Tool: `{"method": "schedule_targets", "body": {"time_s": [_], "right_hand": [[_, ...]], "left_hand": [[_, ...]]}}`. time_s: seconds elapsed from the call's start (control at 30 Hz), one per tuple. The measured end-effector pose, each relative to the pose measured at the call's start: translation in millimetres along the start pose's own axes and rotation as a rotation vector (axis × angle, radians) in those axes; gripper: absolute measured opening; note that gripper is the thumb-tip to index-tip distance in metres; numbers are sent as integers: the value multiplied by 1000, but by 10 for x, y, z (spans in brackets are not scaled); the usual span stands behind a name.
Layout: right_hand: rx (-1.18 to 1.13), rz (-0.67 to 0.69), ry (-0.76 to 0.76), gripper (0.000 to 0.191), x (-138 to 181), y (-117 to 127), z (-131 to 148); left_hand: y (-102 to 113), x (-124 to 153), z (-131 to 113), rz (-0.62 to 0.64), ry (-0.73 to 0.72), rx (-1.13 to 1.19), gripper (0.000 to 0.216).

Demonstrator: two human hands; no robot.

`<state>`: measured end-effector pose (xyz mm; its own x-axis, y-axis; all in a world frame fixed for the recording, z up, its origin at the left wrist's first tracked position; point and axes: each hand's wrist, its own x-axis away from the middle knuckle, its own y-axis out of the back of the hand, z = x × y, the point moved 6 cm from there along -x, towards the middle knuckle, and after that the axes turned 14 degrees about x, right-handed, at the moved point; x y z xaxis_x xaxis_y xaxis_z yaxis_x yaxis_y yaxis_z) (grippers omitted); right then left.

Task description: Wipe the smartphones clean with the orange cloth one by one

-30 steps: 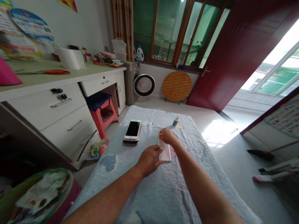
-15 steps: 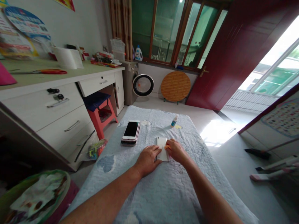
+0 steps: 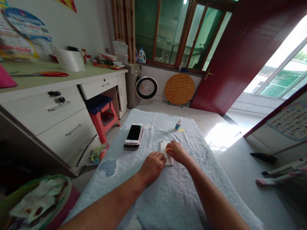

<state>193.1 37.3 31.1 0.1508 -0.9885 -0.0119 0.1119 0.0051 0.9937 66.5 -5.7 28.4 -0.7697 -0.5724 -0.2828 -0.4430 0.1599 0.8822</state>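
Observation:
A white phone [image 3: 169,161] lies back side up on the blue quilted cloth. My left hand [image 3: 153,164] has its fingers curled against the phone's left edge, holding it. On the phone's back, my right hand [image 3: 177,152] pinches a small orange cloth [image 3: 169,149], mostly hidden under the fingers. To the left sits a stack of phones, topped by a white one with a black screen [image 3: 134,132]. A small spray bottle [image 3: 178,124] with a blue label stands beyond my right hand.
The quilted cloth [image 3: 115,188] covers the table. A bin of rubbish [image 3: 68,195] stands at lower left, beside a white drawer desk [image 3: 62,118] and a red stool [image 3: 102,118]. Farther back are a washing machine [image 3: 133,84] with its door open and a round wooden tabletop [image 3: 179,89].
My left hand's fingers have drawn back from the phone's back and curled at its left edge. My right hand has slid slightly left with the orange cloth.

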Motion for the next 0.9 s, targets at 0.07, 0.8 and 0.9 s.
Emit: {"method": "schedule_targets", "body": {"time_s": [0.07, 0.8, 0.9], "right_hand": [[31, -58, -23, 19, -184, -16, -42], [-149, -26, 343, 18, 128, 9, 371], [-192, -61, 293, 20, 162, -14, 312]], "left_hand": [[-14, 5, -29, 13, -21, -38, 9], [-68, 40, -52, -77, -24, -36, 14], [-45, 40, -73, -52, -25, -43, 15]]}}
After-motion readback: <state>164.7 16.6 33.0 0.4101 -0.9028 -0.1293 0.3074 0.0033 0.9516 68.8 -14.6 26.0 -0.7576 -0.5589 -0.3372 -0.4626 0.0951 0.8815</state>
